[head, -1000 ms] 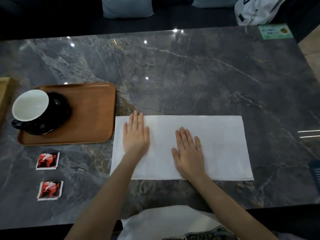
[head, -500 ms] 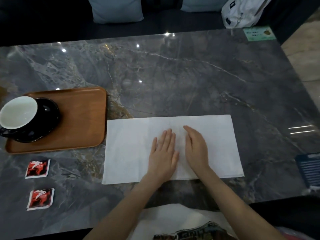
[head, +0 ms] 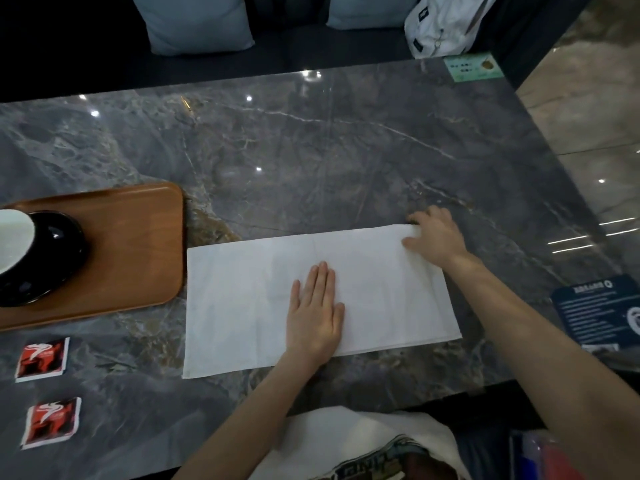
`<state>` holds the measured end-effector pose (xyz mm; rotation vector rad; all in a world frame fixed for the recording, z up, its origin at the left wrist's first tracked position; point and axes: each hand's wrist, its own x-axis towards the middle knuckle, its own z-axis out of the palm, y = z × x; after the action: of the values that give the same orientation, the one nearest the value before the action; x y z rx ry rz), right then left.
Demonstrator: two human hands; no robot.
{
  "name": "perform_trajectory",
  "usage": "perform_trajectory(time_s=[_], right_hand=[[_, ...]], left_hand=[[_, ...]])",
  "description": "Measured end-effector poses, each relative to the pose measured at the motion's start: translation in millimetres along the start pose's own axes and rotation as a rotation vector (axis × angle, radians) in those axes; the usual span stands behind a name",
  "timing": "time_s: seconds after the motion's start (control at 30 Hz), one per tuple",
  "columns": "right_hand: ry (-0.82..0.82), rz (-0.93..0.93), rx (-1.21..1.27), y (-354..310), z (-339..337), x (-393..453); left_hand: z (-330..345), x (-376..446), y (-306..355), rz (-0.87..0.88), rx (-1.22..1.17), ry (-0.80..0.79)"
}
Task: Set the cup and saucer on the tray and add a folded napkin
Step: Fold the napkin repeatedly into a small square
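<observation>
the left hand point(head: 317, 315) is lying flat, fingers straight, on the middle of the white napkin point(head: 242, 299) on the marble table point(head: 346, 161), while the right hand point(head: 434, 237) is pinching the napkin's far right corner. the cup point(head: 14, 239) is sitting on the black saucer point(head: 52, 258) on the wooden tray point(head: 131, 244), just left of the napkin.

Right hand point(head: 437, 237) now off mid-napkin, at napkin's point(head: 242, 299) far right corner.
</observation>
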<state>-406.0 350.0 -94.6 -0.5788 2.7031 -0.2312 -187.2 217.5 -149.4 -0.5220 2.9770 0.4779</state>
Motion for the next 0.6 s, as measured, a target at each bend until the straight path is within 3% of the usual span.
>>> perform_trajectory(time_s=[0.2,0.33,0.43,0.53,0.6], right_hand=[[-0.051,0.083,0.346,0,-24,2],[-0.05,0.058,0.391,-7,-43,-4],[-0.067,-0.002,0.436,-21,-56,-11],[-0.116,-0.067,0.483,-42,-68,-20],[-0.15,-0.075,0.543,-61,-74,-28]], left_hand=[[0,0,1,0.007,0.002,0.004],[1,1,0,0.007,0.004,-0.014],[-6,2,0,0.014,-0.013,-0.123],[-33,9,3,-0.026,-0.243,-0.341],[-58,6,11,-0.038,-0.54,-0.334]])
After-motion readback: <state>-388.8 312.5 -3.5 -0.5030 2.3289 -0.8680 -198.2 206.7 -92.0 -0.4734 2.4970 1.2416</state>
